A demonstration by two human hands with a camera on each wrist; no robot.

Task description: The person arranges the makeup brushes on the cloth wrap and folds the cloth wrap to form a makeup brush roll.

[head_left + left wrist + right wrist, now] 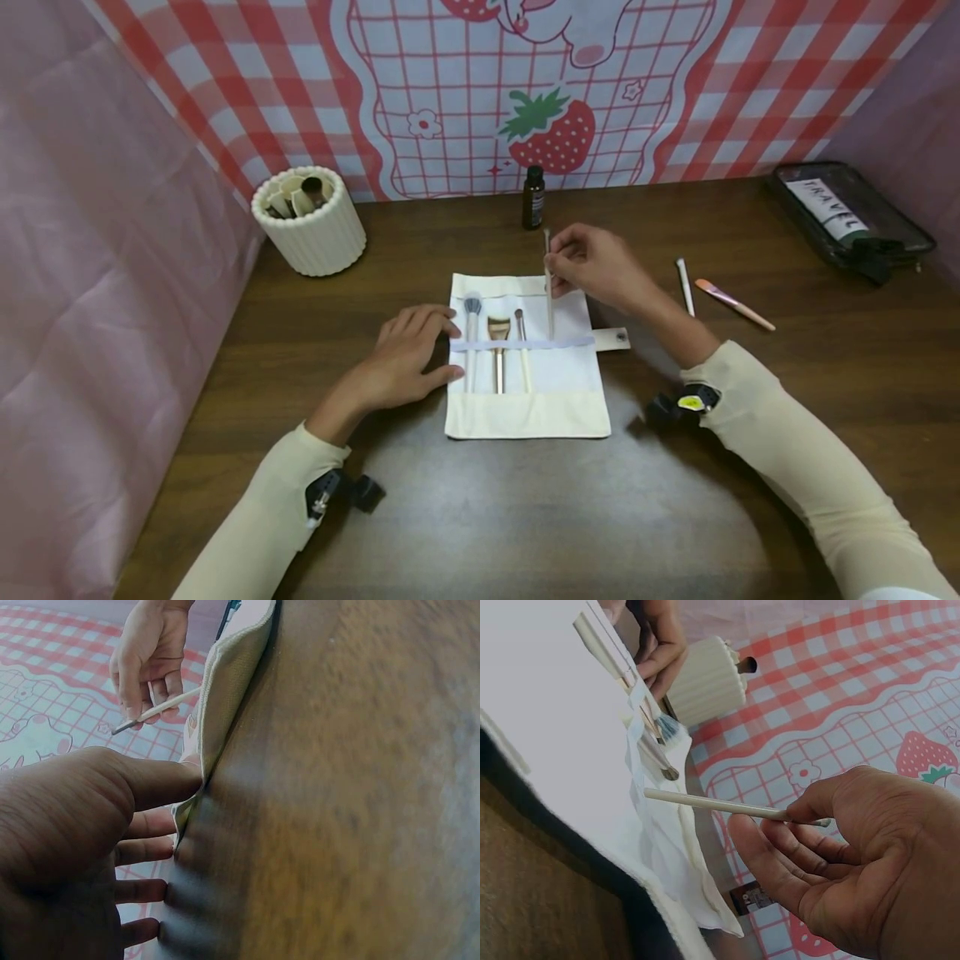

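Note:
A white fabric brush roll [566,415] lies unfolded on the table, a pale elastic band across its middle. Under the band sit a fluffy grey-tipped brush [472,308], a flat gold-ferruled brush [498,333] and a slim eye brush [522,350]. My right hand [600,262] pinches a thin makeup brush [712,804] near its bristle end; the handle's far end is at the band, though whether it is tucked under I cannot tell. With fingers extended, my left hand [405,358] rests at the roll's left edge, thumb touching the fabric [225,697].
Two loose brushes, one white-handled [685,287] and one pink [735,305], lie right of the roll. A ribbed white cup [322,237] of brushes stands back left. Behind the roll is a dark bottle [533,200]; a black travel pouch [892,221] lies far right.

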